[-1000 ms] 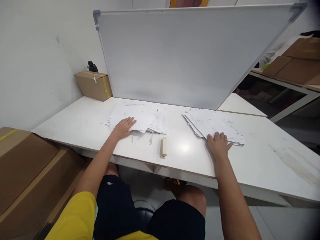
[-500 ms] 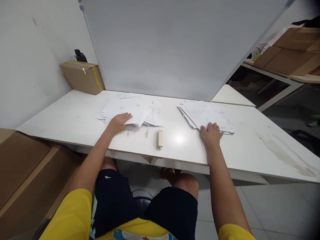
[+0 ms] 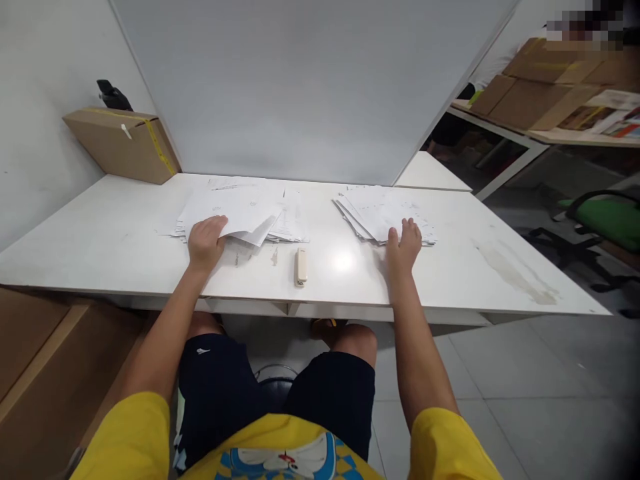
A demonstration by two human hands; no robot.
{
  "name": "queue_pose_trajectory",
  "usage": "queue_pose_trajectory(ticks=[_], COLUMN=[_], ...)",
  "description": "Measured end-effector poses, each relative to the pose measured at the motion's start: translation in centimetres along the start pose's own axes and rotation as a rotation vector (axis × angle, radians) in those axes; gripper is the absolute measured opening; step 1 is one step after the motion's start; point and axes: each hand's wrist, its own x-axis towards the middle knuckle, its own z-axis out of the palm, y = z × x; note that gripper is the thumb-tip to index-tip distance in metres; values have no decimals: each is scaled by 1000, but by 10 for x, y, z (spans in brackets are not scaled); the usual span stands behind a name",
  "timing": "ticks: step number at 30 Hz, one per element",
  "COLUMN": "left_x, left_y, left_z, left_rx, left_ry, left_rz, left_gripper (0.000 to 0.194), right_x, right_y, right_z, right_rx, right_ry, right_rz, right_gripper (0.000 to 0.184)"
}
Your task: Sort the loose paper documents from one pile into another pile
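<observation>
My left hand is closed on the near left edge of some paper sheets, whose near right corner is lifted off the papers below. They top a spread, uneven pile on the left of the white table. My right hand rests at the near edge of a second paper stack, thumb apart from the fingers, touching it without a visible grip. Several sheets there fan out at the left side. Between the hands, nearer the table's front edge, lies a cream stapler, touched by neither hand.
A taped cardboard box stands at the table's back left. A large grey-white panel rises behind the white table. Open cardboard sits low on the left. More boxes and a green chair are at the right.
My left hand has gone from lying flat on the papers to gripping their edge, and the near corner has risen. My right hand has shifted slightly at its stack. The view has turned right.
</observation>
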Motion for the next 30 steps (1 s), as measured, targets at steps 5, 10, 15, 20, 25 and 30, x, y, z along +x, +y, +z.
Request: queue_pose_trajectory(ticks=[5, 10, 15, 20, 25, 30], left_x=[-37, -94, -137, -152, -154, -138], left_y=[84, 168, 186, 165, 155, 144], left_z=[-48, -82, -75, -74, -80, -76], left_rx=[-23, 10, 29, 68, 54, -51], left_ry=[187, 131, 45, -15, -66, -157], left_rz=[231, 287, 326, 370, 531, 649], left_gripper=[41, 50, 48, 42, 33, 35], right_x=[-107, -219, -240, -256, -272, -271], right_y=[-52, -88, -109, -116, -117, -125], right_z=[-30, -53, -51, -35, -23, -14], right_rx=[832, 1344, 1511, 1362, 1296, 1262], right_ry=[-484, -1100, -1008, -850, -966, -1001], right_rz=[138, 374, 574, 608, 691, 689], right_gripper=[86, 81, 78, 61, 60, 56])
